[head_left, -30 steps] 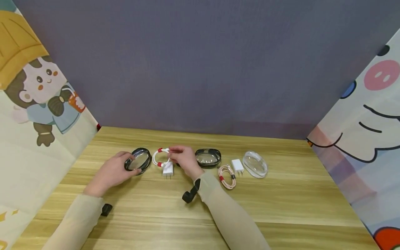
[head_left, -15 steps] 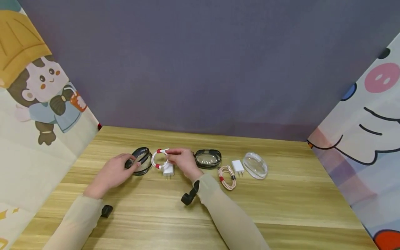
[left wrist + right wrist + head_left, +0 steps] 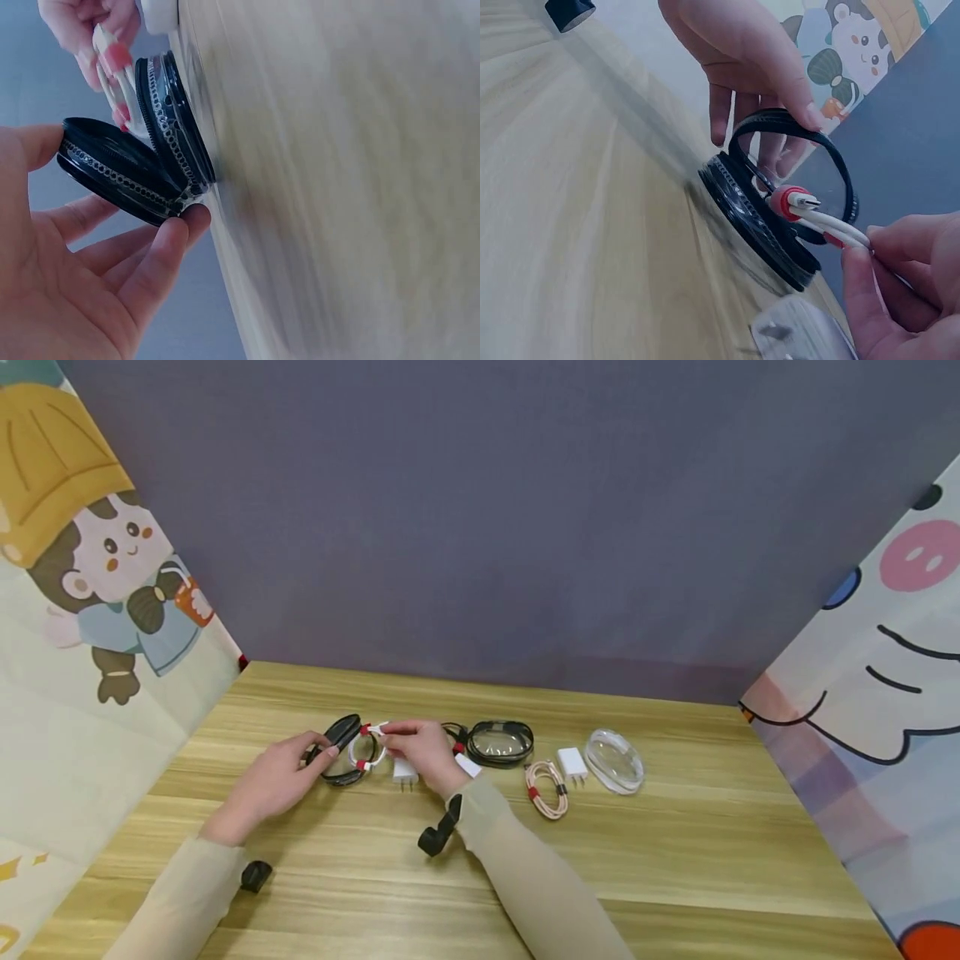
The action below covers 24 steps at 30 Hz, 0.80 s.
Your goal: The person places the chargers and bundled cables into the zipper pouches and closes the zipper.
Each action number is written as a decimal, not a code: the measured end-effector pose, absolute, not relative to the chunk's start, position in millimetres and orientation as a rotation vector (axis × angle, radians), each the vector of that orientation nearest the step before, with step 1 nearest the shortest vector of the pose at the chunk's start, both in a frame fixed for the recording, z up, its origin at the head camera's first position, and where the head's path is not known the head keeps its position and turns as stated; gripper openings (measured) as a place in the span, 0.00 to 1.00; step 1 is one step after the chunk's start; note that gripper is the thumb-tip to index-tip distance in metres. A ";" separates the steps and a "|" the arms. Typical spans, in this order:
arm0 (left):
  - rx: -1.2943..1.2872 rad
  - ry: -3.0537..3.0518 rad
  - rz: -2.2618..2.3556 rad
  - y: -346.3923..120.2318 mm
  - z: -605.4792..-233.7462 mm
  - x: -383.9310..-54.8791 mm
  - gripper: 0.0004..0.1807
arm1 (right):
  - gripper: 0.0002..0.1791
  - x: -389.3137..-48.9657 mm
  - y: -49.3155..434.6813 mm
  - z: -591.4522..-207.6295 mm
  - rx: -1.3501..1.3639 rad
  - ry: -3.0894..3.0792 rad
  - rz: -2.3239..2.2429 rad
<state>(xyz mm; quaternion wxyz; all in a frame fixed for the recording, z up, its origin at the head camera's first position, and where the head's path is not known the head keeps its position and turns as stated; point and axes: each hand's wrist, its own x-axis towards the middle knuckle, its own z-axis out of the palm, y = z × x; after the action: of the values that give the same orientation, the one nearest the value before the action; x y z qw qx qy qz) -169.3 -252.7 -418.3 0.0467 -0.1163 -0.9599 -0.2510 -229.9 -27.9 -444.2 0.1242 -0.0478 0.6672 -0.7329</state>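
Note:
A small round see-through case with black zip edges (image 3: 176,127) stands unzipped on the table, its lid tilted up like a clamshell. My left hand (image 3: 273,785) holds the raised lid by its edge, thumb on one side and fingers on the other. Between thumb and fingertips, my right hand (image 3: 429,758) pinches a coiled white charging cable (image 3: 832,223) bound with red ties. In the right wrist view the coil lies at the mouth of the case, with its plug pointing up. A white charger plug (image 3: 405,771) lies beneath the right hand.
Behind the right hand lie a black cable with a red tie (image 3: 457,747) and another white charger (image 3: 468,766). Farther right are a second black-edged case (image 3: 500,763), a pink coiled cable (image 3: 547,812), a third white charger (image 3: 572,763) and a clear white-edged case (image 3: 617,787).
My left hand has lifted the case's lid from lying nearly flat to steeply raised. My right hand has carried the white cable leftward to the case, uncovering the charger and black cable behind it.

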 end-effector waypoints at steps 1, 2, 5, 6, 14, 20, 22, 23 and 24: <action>-0.353 -2.931 -0.769 -251.8 -418.4 -169.1 0.24 | 0.10 -229.6 -29.5 -444.8 -0.140 1.953 -2.131; -0.349 -2.934 -0.772 -251.0 -418.7 -169.0 0.24 | 0.10 -229.4 -31.0 -445.5 -0.138 1.968 -2.125; -0.331 -2.924 -0.780 -249.4 -419.4 -168.0 0.24 | 0.09 -228.5 -35.0 -446.9 -0.134 2.035 -2.090; -0.324 -2.919 -0.783 -249.3 -419.6 -167.6 0.24 | 0.08 -228.1 -36.0 -447.0 -0.145 2.065 -2.072; -0.300 -2.916 -0.821 -248.8 -420.9 -163.4 0.25 | 0.07 -223.6 -42.3 -444.2 -0.272 2.280 -1.842; -0.288 -2.933 -0.848 -248.1 -420.6 -160.5 0.25 | 0.10 -221.6 -43.1 -444.0 -0.356 2.354 -1.762; -0.290 -2.937 -0.860 -248.1 -419.7 -160.3 0.25 | 0.10 -221.9 -43.7 -444.3 -0.381 2.403 -1.734; -0.291 -2.939 -0.865 -248.1 -419.2 -160.3 0.25 | 0.09 -222.2 -44.2 -445.1 -0.390 2.430 -1.723; -0.293 -2.939 -0.869 -248.1 -418.8 -160.4 0.26 | 0.09 -222.3 -44.7 -445.4 -0.395 2.466 -1.702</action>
<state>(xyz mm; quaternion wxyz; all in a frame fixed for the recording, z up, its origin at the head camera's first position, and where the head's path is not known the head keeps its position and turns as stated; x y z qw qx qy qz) -160.4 -248.1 -418.8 0.0313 -0.0952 -0.9542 -0.2820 -222.3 -44.7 -445.4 0.0598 -0.1306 0.8144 -0.5622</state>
